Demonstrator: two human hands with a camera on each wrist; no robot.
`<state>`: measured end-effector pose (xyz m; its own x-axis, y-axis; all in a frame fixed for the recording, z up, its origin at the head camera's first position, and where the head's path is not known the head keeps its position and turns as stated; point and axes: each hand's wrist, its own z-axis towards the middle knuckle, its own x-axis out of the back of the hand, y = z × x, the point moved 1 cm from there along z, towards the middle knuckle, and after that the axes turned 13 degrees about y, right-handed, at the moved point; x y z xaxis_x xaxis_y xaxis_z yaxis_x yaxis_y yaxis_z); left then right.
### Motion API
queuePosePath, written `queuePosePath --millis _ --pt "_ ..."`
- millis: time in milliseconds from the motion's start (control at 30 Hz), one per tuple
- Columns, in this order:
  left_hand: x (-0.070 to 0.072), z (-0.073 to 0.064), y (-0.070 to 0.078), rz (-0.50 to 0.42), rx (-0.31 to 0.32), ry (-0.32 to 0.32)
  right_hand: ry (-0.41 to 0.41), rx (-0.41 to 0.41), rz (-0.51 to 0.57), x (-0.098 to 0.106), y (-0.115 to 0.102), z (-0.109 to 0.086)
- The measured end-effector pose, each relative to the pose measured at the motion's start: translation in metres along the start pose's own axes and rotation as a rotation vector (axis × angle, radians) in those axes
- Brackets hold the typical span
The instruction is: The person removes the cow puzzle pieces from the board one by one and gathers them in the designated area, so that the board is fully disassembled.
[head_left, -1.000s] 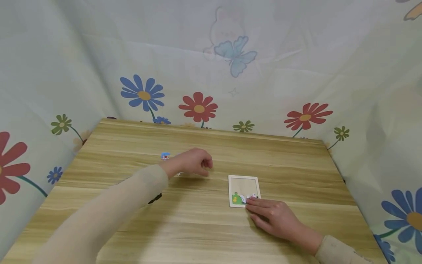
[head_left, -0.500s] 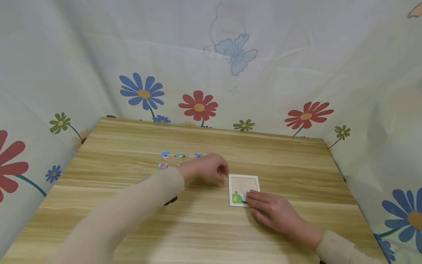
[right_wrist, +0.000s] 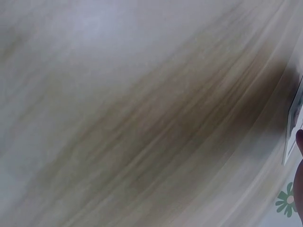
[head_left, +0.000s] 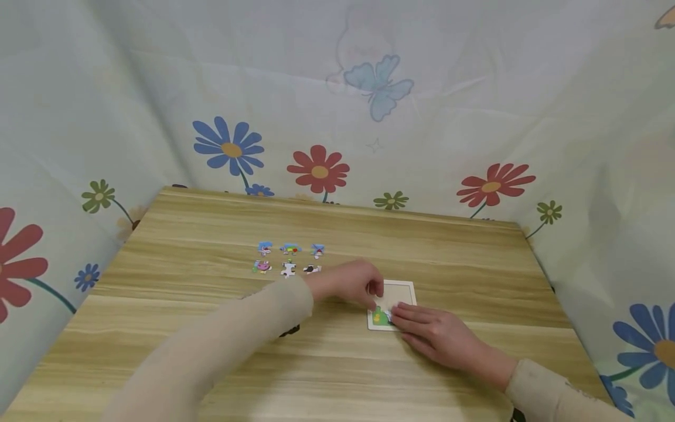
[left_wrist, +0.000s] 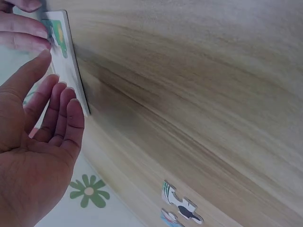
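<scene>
A white-rimmed puzzle tray (head_left: 407, 282) lies on the table, with green and white picture pieces (head_left: 379, 316) along its near edge. My right hand (head_left: 445, 340) rests its extended fingers on those pieces and the tray's near right corner. At the tray's left side my left hand (head_left: 352, 282) hovers with fingers loosely bent. In the left wrist view the left hand's (left_wrist: 40, 142) thumb and index tips stand apart, and I see nothing held between them. The right hand's fingers (left_wrist: 23, 35) reach in beside the tray there. The right wrist view shows only a sliver of the tray (right_wrist: 287, 151).
Several loose jigsaw pieces lie in two rows left of the tray, among them a blue one (head_left: 264, 248), a pink one (head_left: 261, 267) and a black-and-white one (left_wrist: 182, 208). A flower-patterned cloth (head_left: 253, 88) hangs behind the table (head_left: 474, 264).
My left hand has moved right and nearer, from over the loose pieces to the tray's left side, uncovering both rows. The right hand stays at the tray, nearly still.
</scene>
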<state>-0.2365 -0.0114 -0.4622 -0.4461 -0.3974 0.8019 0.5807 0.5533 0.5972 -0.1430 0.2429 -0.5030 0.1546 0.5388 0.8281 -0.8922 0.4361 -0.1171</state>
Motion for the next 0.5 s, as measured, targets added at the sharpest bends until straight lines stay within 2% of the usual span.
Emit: queuePosePath --millis 200,500 --pt "-0.008 -0.001 0.002 0.015 -0.022 -0.008 0.012 0.037 0.03 -0.003 0.002 0.002" --pt "-0.014 -0.005 0.007 0.01 -0.011 -0.005 -0.026 -0.014 0.065 -0.004 0.003 -0.001"
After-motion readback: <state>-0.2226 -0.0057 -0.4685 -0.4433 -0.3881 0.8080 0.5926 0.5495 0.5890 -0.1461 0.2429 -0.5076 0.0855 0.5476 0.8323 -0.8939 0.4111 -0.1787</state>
